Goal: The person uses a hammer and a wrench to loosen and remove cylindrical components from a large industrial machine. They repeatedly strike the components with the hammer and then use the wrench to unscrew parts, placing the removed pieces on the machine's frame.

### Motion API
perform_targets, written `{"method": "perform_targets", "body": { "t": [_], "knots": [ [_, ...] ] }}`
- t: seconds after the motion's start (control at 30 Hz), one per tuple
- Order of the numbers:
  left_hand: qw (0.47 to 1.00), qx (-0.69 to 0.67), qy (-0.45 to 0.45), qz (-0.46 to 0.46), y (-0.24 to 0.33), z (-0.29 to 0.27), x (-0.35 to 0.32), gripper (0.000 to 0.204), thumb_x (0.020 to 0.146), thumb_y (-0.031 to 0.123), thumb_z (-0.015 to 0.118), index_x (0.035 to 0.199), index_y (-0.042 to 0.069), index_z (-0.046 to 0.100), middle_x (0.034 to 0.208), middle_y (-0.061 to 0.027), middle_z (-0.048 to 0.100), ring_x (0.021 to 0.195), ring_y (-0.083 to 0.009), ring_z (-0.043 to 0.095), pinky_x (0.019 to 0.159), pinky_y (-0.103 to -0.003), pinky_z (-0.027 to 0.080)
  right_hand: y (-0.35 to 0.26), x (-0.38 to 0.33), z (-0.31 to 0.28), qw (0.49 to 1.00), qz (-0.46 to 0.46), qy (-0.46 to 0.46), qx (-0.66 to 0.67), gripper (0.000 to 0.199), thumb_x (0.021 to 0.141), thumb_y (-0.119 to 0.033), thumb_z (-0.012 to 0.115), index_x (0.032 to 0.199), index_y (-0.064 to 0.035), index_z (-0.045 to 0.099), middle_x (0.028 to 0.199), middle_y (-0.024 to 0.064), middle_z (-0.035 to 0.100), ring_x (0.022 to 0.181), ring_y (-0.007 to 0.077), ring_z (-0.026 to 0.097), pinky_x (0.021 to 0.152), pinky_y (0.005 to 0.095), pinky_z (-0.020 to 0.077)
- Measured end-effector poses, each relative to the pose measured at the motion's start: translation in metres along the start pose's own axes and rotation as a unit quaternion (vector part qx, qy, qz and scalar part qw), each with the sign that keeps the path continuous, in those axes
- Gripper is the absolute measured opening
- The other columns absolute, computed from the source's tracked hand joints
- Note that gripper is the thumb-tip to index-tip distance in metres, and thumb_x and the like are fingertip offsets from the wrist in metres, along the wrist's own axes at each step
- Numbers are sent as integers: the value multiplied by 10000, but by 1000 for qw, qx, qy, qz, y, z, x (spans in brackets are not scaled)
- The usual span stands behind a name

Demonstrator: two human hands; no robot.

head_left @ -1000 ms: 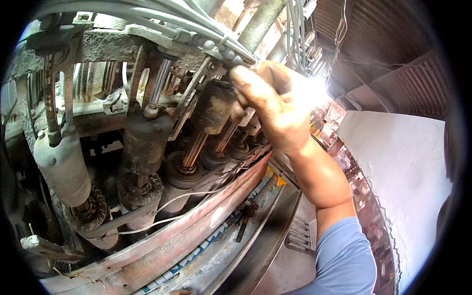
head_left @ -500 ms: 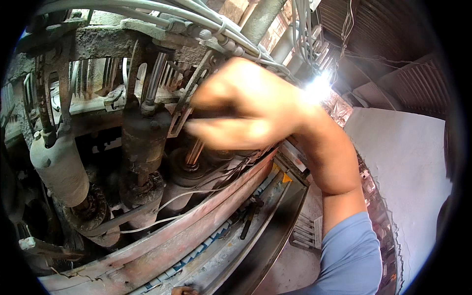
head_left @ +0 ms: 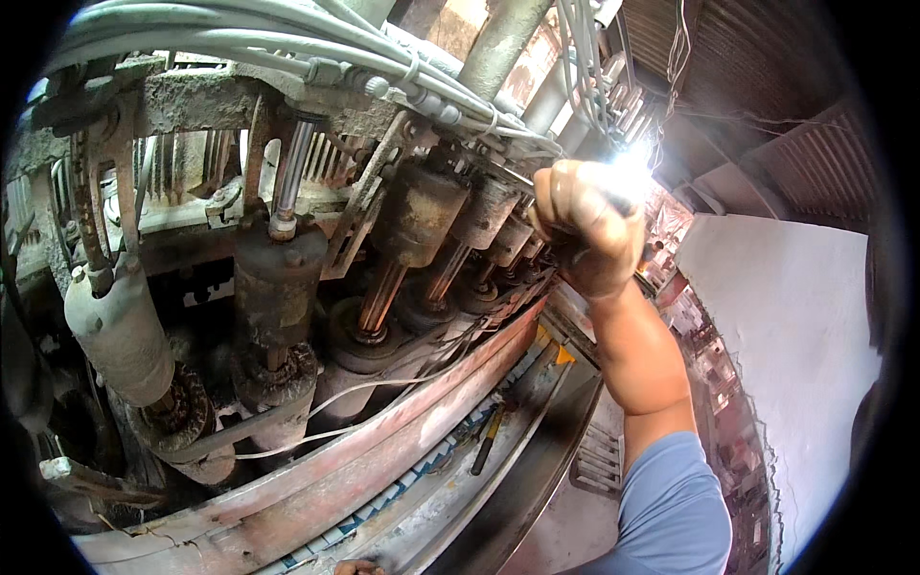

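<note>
My right hand (head_left: 589, 216) is raised on a stretched arm at the upper right, fingers curled into a fist. Something dark shows at the fist, but glare hides what it is. Left of it, a row of dirty cylinders with shiny rods (head_left: 419, 216) runs along the machine. Only a small part of my left hand (head_left: 358, 567) shows at the bottom edge, by the pale ledge; I cannot make out its grip. A hammer-like tool with a black and yellow handle (head_left: 489, 439) lies in the long trough, away from both hands.
A curved reddish rail (head_left: 383, 436) borders the cylinders. Grey hoses (head_left: 259, 40) cross above them, and a thin white cable (head_left: 369, 385) hangs lower. A bright lamp (head_left: 628, 171) glares behind my fist. At the right stands a pale panel (head_left: 776, 335).
My right hand has moved right and away from the front of the cylinders, uncovering them. It was blurred by motion before. The hammer-like tool stays in the trough.
</note>
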State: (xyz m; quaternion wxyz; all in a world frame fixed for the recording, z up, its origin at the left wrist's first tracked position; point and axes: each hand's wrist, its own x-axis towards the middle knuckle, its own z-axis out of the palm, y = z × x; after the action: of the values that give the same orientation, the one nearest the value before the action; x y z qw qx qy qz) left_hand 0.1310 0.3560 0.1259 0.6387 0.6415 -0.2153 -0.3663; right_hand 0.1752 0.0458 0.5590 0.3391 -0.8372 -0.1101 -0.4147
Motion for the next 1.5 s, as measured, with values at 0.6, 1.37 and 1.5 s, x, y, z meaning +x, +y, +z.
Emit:
{"method": "perform_targets", "body": {
  "t": [0.6, 1.37, 1.5],
  "knots": [
    [997, 62, -12, 37, 16, -11, -1, 167, 850, 111, 661, 989, 31, 615, 780, -67, 621, 650, -143, 562, 585, -290, 472, -51, 73, 93, 830, 125, -393, -375, 440, 920, -367, 573, 824, 52, 672, 752, 258, 636, 724, 372, 639, 704, 445, 504],
    [911, 155, -25, 382, 189, -34, 108, 161, 846, 161, 612, 892, 7, 611, 849, -129, 616, 777, -264, 593, 726, -368, 475, 28, -201, -41, 938, 21, -214, -272, 444, 682, -131, 838, 560, -119, 411, 550, 31, 404, 468, 202, 440, 425, 352, 330],
    [794, 296, -51, 529, 311, -20, 141, 123, 768, 74, 615, 865, 8, 577, 833, -117, 574, 762, -248, 550, 722, -371, 455, 45, -405, -58, 834, 431, -109, -325, 321, 822, -233, 736, 660, -14, 566, 665, 153, 571, 576, 323, 561, 539, 389, 459]
  ]
}}
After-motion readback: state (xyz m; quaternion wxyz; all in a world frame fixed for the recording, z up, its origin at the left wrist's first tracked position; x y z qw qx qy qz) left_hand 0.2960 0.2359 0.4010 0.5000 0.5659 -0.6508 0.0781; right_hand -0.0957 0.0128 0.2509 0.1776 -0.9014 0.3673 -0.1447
